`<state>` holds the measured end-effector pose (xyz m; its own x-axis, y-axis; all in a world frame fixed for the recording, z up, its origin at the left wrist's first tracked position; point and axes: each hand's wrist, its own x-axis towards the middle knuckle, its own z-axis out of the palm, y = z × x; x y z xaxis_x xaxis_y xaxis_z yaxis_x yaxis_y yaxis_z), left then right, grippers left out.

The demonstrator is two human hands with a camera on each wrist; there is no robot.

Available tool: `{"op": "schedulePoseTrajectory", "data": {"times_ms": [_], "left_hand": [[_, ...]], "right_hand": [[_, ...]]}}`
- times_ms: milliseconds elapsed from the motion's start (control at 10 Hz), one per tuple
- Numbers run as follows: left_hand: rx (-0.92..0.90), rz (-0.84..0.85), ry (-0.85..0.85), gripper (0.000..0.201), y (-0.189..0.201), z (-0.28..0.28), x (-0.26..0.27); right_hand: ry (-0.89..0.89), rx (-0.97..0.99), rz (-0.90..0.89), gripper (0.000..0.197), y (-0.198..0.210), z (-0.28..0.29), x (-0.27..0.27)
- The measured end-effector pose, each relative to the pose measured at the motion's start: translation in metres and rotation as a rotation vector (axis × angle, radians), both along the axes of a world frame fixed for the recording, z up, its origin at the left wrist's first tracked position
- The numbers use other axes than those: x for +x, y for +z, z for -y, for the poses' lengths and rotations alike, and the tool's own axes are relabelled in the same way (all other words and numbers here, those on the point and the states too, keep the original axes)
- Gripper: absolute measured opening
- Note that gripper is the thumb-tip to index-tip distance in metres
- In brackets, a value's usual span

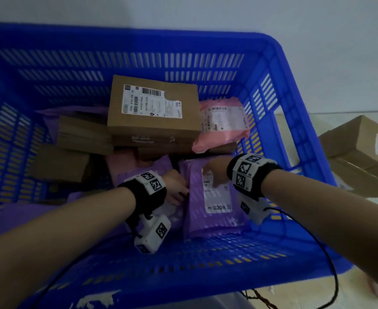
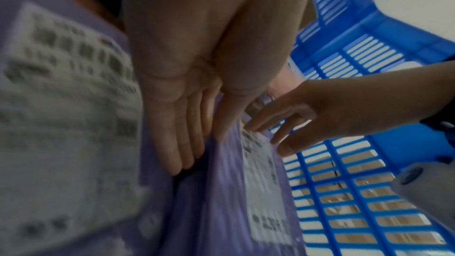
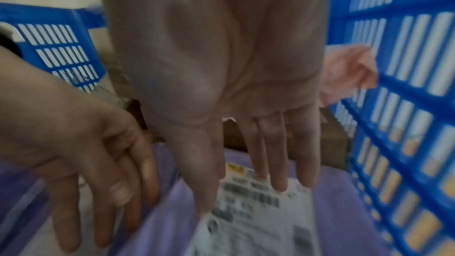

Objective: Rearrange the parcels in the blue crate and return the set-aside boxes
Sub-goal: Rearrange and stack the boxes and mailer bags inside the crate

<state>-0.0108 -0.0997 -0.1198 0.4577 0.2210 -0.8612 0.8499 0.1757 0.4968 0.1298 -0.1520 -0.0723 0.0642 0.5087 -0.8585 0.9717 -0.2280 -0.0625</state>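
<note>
While both hands work inside the blue crate | step: rearranging, seating purple parcel at near-right wall | left hand flat, fingers together, tucked at its left edge | right hand spread, fingertips on label | next: likely press flat, then fetch set-aside boxes outside, right.

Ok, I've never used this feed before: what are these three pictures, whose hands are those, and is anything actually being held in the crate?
There is no machine here: a person works bare-handed, wearing three cameras. The wide picture comes from the head; the two close ones look along each wrist.

In the head view, the blue crate holds brown boxes, such as the labelled cardboard box, a pink mailer and the purple mailer. More cardboard boxes sit outside the crate, on the right.

The left hand lies with straight fingers along the purple mailer's edge. The right hand rests flat fingers on its white label. Neither grips anything.
</note>
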Motion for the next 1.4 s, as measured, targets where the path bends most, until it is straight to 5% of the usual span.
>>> {"op": "schedulePoseTrajectory", "data": {"times_ms": [200,300,400,500,700,1000,1400], "left_hand": [[0.155,-0.051,-0.005,0.008,0.038,-0.055,-0.058],[0.292,-0.067,0.123,0.007,0.054,-0.076,-0.095],[0.239,-0.131,0.373,0.023,0.051,-0.096,-0.121],[0.191,-0.139,0.578,0.029,0.044,-0.106,-0.126],[0.17,-0.111,0.569,0.014,0.016,-0.115,-0.119],[0.129,-0.14,0.346,0.035,0.005,-0.121,-0.105],[-0.093,-0.169,0.509,0.039,-0.007,-0.134,-0.124]], "right_hand": [[0.051,0.336,-0.144,0.029,0.001,-0.041,-0.039],[0.048,0.369,-0.276,0.035,-0.005,-0.059,-0.064],[-0.038,0.41,-0.382,0.04,-0.015,-0.073,-0.086],[-0.218,0.472,-0.504,0.021,-0.034,-0.089,-0.105],[-0.399,0.429,-0.558,0.023,-0.062,-0.109,-0.131],[-0.39,0.177,-0.344,0.029,-0.081,-0.118,-0.144],[-0.6,0.214,-0.503,0.04,-0.061,-0.121,-0.143]]}}
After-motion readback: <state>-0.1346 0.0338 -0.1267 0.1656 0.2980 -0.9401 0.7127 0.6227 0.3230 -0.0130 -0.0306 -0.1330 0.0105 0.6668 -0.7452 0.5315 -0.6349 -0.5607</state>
